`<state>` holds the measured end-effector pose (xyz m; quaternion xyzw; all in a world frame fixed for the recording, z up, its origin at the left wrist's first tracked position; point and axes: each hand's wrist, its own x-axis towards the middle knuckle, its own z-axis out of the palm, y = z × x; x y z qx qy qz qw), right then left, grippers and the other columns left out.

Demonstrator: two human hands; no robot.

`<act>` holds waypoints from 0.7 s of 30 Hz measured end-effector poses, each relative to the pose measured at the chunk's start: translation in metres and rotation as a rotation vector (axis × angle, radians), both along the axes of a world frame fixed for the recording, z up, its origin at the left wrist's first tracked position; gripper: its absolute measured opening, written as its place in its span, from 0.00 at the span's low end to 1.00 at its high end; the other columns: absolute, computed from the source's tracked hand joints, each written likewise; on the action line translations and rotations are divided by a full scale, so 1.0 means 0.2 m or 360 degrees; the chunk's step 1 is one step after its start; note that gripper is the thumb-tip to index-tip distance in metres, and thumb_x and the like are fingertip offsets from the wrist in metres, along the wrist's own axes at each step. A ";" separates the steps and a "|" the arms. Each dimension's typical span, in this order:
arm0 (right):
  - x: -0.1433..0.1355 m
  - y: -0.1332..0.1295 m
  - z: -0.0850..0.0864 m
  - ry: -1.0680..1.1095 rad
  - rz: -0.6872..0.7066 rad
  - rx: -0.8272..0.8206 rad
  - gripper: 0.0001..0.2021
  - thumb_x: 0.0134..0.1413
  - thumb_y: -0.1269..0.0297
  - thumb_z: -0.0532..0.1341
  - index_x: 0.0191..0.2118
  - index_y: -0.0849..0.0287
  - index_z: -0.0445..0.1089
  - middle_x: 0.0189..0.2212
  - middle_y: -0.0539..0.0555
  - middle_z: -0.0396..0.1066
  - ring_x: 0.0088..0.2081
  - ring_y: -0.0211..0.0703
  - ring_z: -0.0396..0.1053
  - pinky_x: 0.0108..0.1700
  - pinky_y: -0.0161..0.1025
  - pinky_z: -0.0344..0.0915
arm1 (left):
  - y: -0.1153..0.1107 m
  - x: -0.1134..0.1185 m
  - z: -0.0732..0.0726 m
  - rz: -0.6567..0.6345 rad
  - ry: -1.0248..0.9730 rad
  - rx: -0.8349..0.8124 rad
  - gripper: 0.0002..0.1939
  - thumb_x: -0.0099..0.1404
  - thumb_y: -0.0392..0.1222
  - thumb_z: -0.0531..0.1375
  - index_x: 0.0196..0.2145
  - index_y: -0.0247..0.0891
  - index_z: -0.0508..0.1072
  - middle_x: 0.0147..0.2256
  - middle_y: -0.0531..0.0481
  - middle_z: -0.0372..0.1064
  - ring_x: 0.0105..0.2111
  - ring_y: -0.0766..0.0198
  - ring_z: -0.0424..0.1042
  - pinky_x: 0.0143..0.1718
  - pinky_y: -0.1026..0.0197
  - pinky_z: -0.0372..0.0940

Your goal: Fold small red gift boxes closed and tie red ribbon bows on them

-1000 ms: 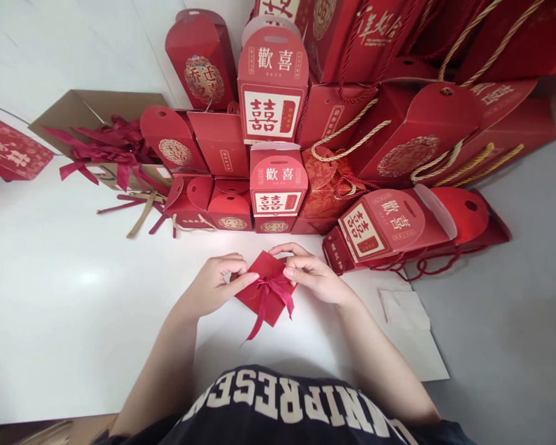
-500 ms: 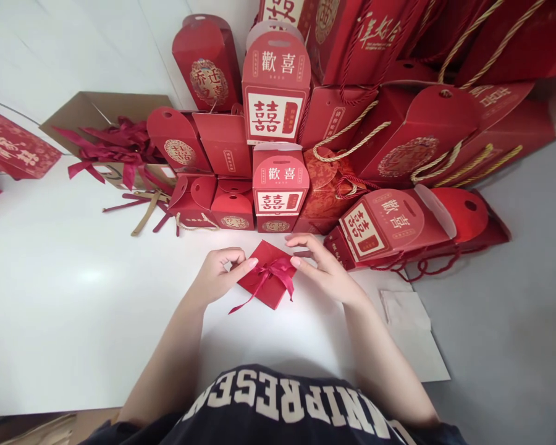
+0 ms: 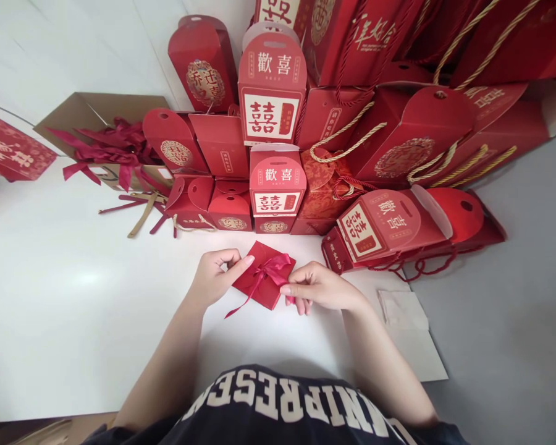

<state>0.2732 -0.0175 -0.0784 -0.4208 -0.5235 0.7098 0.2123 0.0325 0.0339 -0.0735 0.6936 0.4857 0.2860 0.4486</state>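
A small red gift box [image 3: 265,298] lies on the white table in front of me, turned cornerwise. A crimson ribbon [image 3: 272,269] is tied in a bow on its top, with one tail hanging past the front left edge. My left hand [image 3: 217,275] grips the box at its left side, thumb on top and fingers curled beneath. At the box's right side, my right hand [image 3: 319,288] pinches a ribbon end between thumb and forefinger. That end is mostly hidden by the fingers.
Red gift boxes [image 3: 278,180] and rope-handled bags [image 3: 398,139] are stacked behind my hands. Back left, a cardboard box [image 3: 58,123] holds crimson ribbons, with loose strips [image 3: 143,215] before it. White paper sheets [image 3: 410,337] lie at the right table edge.
My right hand has moved down from the box's upper right edge and closed on the ribbon end. My left hand stays at the left side.
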 end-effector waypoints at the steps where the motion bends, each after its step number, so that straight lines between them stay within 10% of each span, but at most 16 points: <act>1: 0.00 0.00 0.00 0.0025 0.0005 -0.0005 0.20 0.54 0.46 0.64 0.28 0.62 0.74 0.17 0.48 0.70 0.18 0.33 0.68 0.22 0.29 0.64 | 0.00 0.00 0.00 0.0009 0.0005 0.0011 0.24 0.65 0.48 0.59 0.18 0.36 0.55 0.19 0.56 0.48 0.22 0.71 0.50 0.25 0.64 0.49; 21: 0.09 0.03 -0.02 -0.0191 0.0300 0.0129 0.20 0.58 0.48 0.61 0.26 0.61 0.68 0.15 0.47 0.67 0.18 0.33 0.66 0.21 0.29 0.60 | 0.02 -0.02 -0.02 -0.0090 -0.0120 -0.0152 0.26 0.64 0.51 0.59 0.19 0.36 0.51 0.20 0.57 0.44 0.22 0.71 0.47 0.24 0.65 0.45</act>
